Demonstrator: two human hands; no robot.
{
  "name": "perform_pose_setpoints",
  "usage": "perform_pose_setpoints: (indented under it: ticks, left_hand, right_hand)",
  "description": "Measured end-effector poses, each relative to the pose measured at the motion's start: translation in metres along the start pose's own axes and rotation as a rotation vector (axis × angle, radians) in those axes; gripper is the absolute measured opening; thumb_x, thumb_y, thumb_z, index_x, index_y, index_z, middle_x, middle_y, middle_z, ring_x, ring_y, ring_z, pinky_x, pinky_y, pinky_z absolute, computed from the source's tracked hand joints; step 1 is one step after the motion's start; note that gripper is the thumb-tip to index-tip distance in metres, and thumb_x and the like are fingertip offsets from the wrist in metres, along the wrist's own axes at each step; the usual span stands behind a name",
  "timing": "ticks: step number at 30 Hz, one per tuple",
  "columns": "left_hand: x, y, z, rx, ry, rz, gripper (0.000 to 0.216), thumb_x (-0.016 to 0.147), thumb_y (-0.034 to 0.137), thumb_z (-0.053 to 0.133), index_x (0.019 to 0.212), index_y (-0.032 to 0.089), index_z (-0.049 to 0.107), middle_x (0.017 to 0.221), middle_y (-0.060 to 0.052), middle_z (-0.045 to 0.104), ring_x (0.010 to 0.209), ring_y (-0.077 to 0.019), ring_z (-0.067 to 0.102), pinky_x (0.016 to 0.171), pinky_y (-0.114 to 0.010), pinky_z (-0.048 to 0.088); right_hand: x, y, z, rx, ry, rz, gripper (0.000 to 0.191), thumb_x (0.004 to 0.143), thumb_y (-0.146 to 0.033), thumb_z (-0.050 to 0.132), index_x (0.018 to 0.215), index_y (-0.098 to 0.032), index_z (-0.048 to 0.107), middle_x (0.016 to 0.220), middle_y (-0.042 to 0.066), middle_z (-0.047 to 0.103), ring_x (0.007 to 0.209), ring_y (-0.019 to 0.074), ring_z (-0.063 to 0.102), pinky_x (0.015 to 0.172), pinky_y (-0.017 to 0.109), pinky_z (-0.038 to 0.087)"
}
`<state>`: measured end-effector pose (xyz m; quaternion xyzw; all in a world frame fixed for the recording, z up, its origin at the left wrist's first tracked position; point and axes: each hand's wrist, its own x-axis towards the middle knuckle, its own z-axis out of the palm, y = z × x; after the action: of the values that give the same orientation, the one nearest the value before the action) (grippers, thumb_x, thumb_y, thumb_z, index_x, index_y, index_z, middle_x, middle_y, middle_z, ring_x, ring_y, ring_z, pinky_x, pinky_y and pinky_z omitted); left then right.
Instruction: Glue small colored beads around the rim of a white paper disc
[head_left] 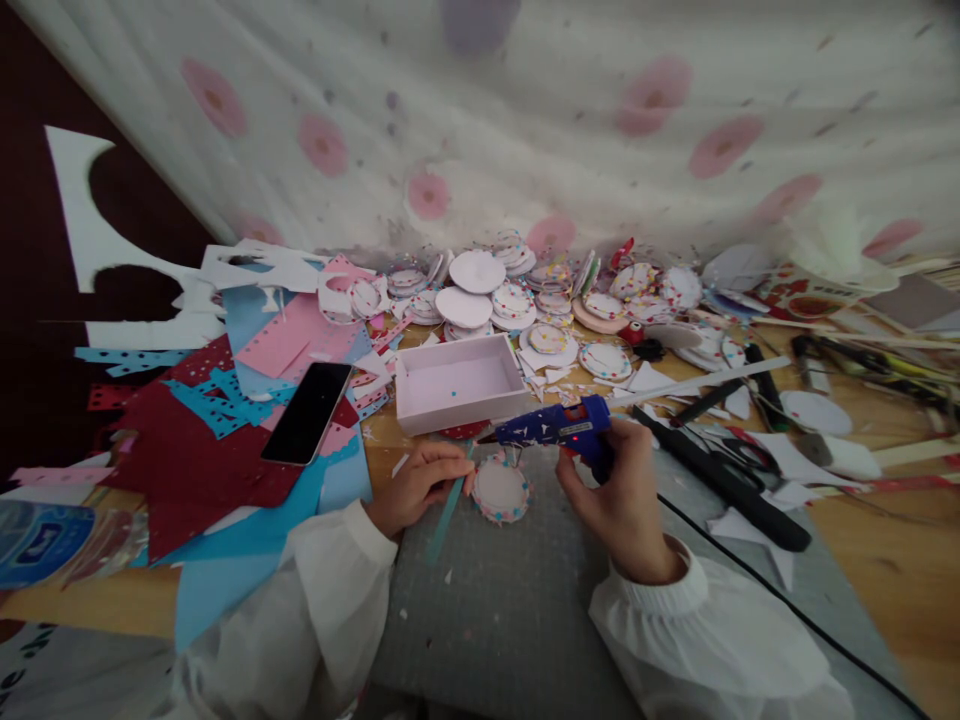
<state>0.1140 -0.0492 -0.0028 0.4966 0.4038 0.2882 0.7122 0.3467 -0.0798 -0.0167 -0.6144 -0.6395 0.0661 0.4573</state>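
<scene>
My right hand is closed around the grip of a blue hot glue gun, whose nozzle points left toward a small white paper disc edged with coloured dots. The disc lies on a grey cutting mat. My left hand pinches a thin teal paper strip right beside the disc's left rim. Both wrists wear white sleeves.
A shallow white box sits just behind the disc. A black phone lies on red, blue and pink paper scraps at left. Several decorated discs are piled at the back. Scissors and black tools lie to the right, with the gun's cable.
</scene>
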Motion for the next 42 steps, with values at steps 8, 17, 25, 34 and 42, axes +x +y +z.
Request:
perform_pose_setpoints:
  ticks: [8,17,25,34,42]
  left_hand:
    - [0.0001,0.0006,0.0003,-0.020,0.000,0.004,0.037,0.076,0.042,0.064,0.053,0.013,0.059,0.039,0.006,0.033,0.035,-0.0041,0.021,0.038,-0.021,0.009]
    - [0.0007,0.0015,0.0025,-0.032,0.029,-0.013,0.037,0.071,0.043,0.066,0.051,0.013,0.059,0.040,0.005,0.036,0.036,-0.0043,0.021,0.038,-0.022,0.010]
    - [0.0001,0.0009,0.0019,-0.022,0.036,-0.038,0.037,0.071,0.043,0.065,0.051,0.013,0.059,0.043,0.004,0.040,0.037,-0.0043,0.024,0.039,-0.021,0.011]
    - [0.0006,-0.0012,0.0001,-0.019,0.011,-0.015,0.037,0.074,0.042,0.065,0.052,0.013,0.059,0.041,0.005,0.036,0.036,-0.0047,0.024,0.038,-0.021,0.011]
    - [0.0003,-0.0007,0.0006,-0.017,0.015,-0.025,0.035,0.073,0.041,0.064,0.053,0.013,0.059,0.039,0.006,0.033,0.034,-0.0041,0.021,0.037,-0.022,0.008]
  right_hand:
    - [0.0010,-0.0004,-0.0002,-0.011,0.006,-0.026,0.041,0.075,-0.026,0.064,0.109,-0.022,0.042,0.087,0.004,0.056,0.070,0.0190,0.057,0.060,0.032,0.047]
    - [-0.0002,0.0013,0.0013,0.003,-0.006,0.002,0.039,0.076,-0.025,0.062,0.110,-0.022,0.042,0.087,0.004,0.056,0.065,0.0171,0.055,0.056,0.031,0.046]
    - [0.0005,0.0000,0.0000,-0.015,0.010,-0.033,0.040,0.077,-0.025,0.061,0.111,-0.022,0.042,0.090,0.005,0.057,0.073,0.0198,0.058,0.061,0.033,0.048]
    - [0.0024,-0.0030,-0.0012,-0.052,0.024,-0.063,0.037,0.078,-0.026,0.060,0.110,-0.022,0.043,0.088,0.005,0.057,0.071,0.0200,0.058,0.059,0.032,0.047]
    - [-0.0011,0.0021,-0.0003,-0.094,0.024,-0.026,0.040,0.077,-0.029,0.061,0.113,-0.022,0.044,0.089,0.005,0.058,0.069,0.0198,0.059,0.056,0.032,0.048]
